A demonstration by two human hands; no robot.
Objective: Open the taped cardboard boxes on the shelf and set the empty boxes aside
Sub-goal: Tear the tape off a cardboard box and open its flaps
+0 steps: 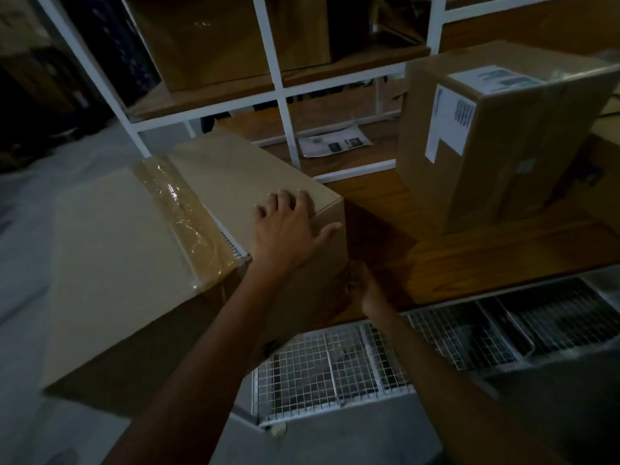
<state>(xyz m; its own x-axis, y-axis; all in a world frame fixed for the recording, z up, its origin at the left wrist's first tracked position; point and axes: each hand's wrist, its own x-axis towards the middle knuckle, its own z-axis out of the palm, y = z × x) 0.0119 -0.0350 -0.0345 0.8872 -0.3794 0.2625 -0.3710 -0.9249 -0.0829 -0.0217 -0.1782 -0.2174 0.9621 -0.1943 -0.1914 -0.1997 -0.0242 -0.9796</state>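
Diagonally: taped box (134, 246), long axis near-left to far-right.

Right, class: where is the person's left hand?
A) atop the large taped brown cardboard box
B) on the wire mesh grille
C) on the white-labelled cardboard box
A: the left hand lies, fingers spread, on top of the large taped brown cardboard box, near its right corner.

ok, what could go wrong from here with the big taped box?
1. The taped box seems to hang largely past the wooden shelf edge, with the left hand flat on top and the right hand at its lower corner. It could tip leftward or slip.
2. Swung right, it might knock the labelled box standing nearby.
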